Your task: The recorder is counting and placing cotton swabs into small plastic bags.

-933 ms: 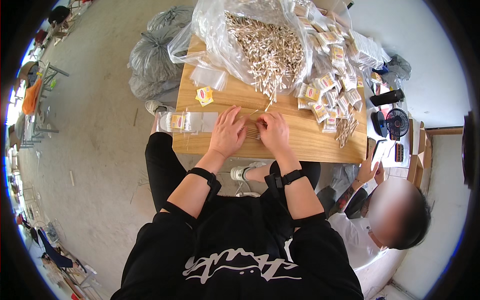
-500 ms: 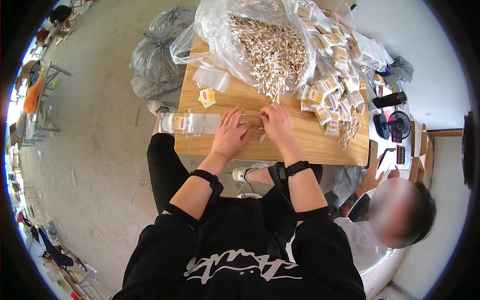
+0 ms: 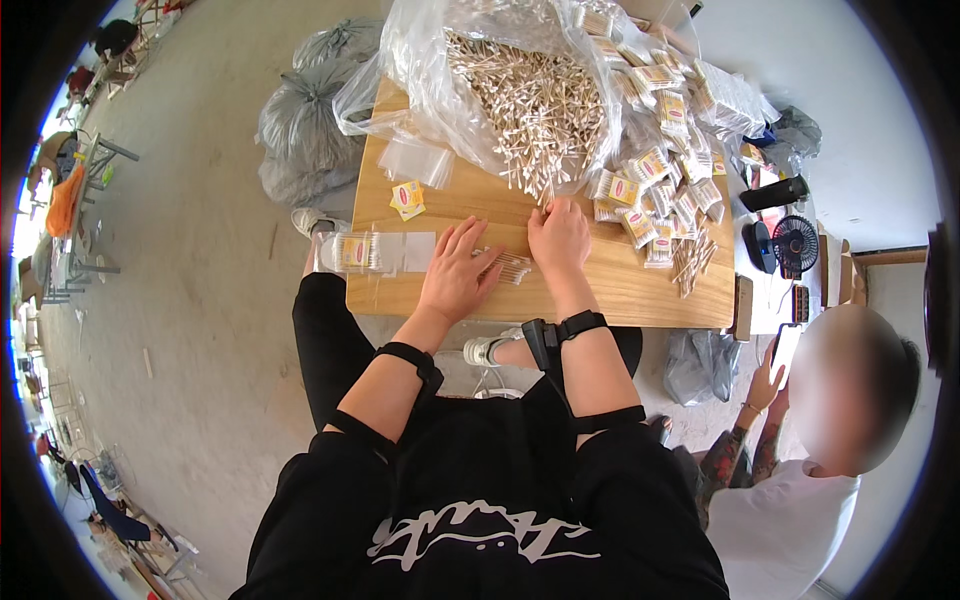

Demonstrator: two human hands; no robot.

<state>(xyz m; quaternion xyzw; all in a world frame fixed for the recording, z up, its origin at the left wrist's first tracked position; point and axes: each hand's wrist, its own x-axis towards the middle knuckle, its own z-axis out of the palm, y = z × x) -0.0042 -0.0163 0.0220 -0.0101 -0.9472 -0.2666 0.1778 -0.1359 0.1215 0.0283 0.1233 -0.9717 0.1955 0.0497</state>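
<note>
On the wooden table, my left hand (image 3: 457, 273) lies with its fingers stretched out, its thumb side over a small row of cotton swabs (image 3: 514, 268). To its right, my right hand (image 3: 562, 238) has curled fingers pinching at the lower tip of a big heap of cotton swabs (image 3: 540, 115), which spills from a clear plastic bag (image 3: 412, 45). The fingertips are partly hidden. Left of my left hand lies a filled swab packet (image 3: 356, 251) with a yellow label, beside a flat clear pouch (image 3: 417, 250). Loose yellow-and-white label cards (image 3: 407, 198) lie above these.
Many filled swab packets (image 3: 640, 200) are piled at the table's right, with loose swabs (image 3: 693, 262) below them. Empty clear pouches (image 3: 415, 160) lie at upper left. Grey sacks (image 3: 310, 125) stand beyond the table. A person (image 3: 790, 500) holding a phone is at right, near a fan (image 3: 795, 243).
My right hand has moved up and slightly right from the small swab row to the edge of the heap. My left hand stays about the same. The other person has shifted and raised the phone.
</note>
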